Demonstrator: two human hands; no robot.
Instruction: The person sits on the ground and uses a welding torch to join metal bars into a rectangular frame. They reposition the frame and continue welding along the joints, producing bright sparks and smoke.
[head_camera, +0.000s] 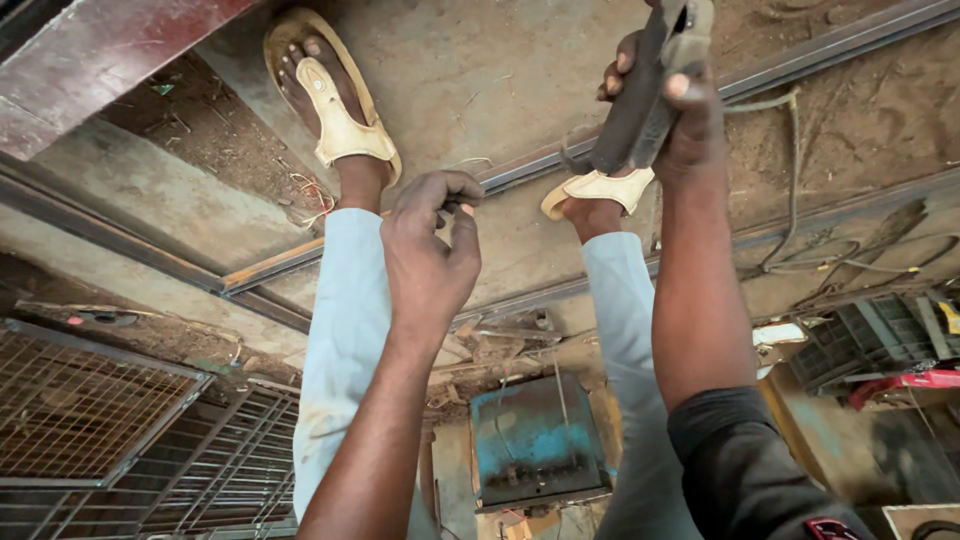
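My left hand (430, 245) hangs between my legs with its fingertips pinched together; whether it holds anything small I cannot tell. It hovers just above a long steel bar (520, 172) lying slantwise on the concrete floor. My right hand (680, 110) grips a dark grey hand tool (640, 95) by its handle, held over the same bar near my right foot. Both feet wear tan sandals (335, 115), and the legs are in pale trousers. A second steel bar (850, 42) runs parallel further off.
Wire mesh panels (90, 400) lie at lower left. A worn blue-green metal box (535, 440) sits behind my legs. Cables (800, 230) trail across the dirt at right, near a dark crate (860, 340) and a red tool (915, 380). A rusty red beam (100, 60) crosses the upper left.
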